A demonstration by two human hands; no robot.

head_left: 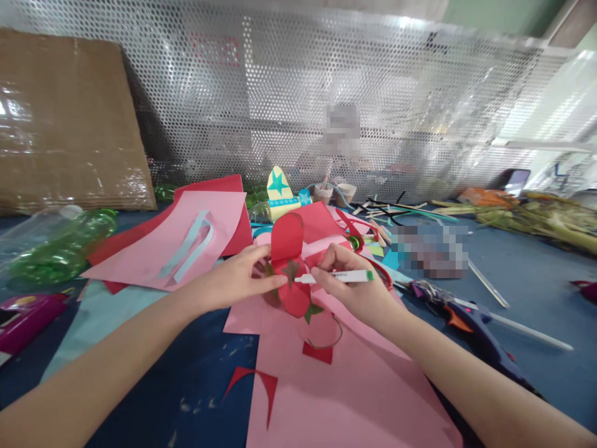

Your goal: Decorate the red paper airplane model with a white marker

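My left hand (249,274) is closed on the left side of a red paper cutout (288,239) with rounded lobes. A dark green star-like leaf shape (291,272) lies at the cutout's middle, and another green pointed piece (313,311) shows below it. In my right hand (347,283) is a white marker (352,276) with a green end, pinched between the fingers. Its tip points left and meets or nearly meets the green shape; contact is hard to tell. Beneath both hands spreads a pink paper sheet (349,398).
Red scraps (254,379) lie in front. Pink sheets (186,249) and a green plastic bottle (65,252) are at left. A dark blue glue gun (480,330) rests at right. Behind stand a star-decorated bottle craft (280,202) and a perforated metal screen (289,93).
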